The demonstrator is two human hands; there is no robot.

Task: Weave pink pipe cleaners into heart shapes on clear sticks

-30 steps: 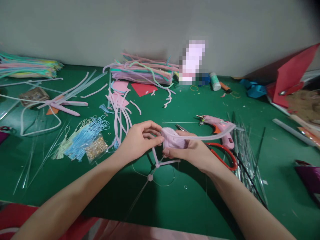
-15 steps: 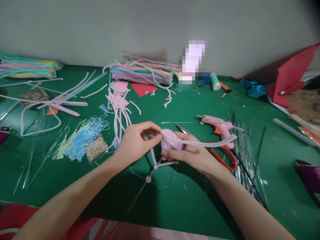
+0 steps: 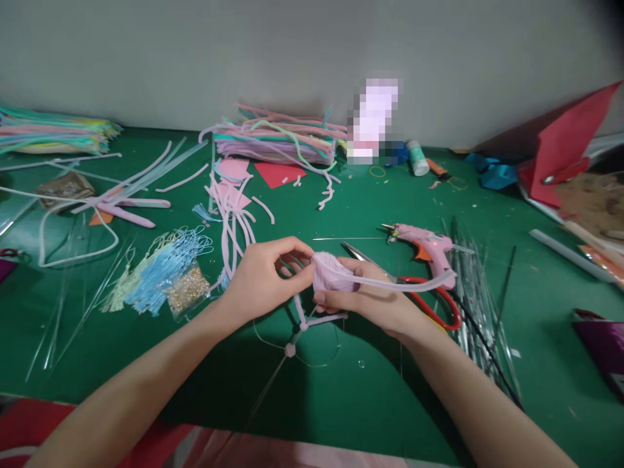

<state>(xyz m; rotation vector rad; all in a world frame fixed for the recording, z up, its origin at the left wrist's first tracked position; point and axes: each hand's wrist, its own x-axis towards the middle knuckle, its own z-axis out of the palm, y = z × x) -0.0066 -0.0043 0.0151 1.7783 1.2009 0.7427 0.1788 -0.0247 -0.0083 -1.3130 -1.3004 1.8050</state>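
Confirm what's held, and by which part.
Both hold the pink pipe-cleaner coil: right hand grips its underside and right end, left hand pinches its left end with fingertips.

1. Plain grey wall (image 3: 195, 52) is running along the far side, darkening at the top right corner.
2. Green-covered table (image 3: 341, 403) is stretching from near edge to the wall, left to right.
3. Dim, soft light is falling across it.

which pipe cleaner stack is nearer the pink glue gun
The back-centre stack, up and left of the glue gun; the other stack lies at the far left.
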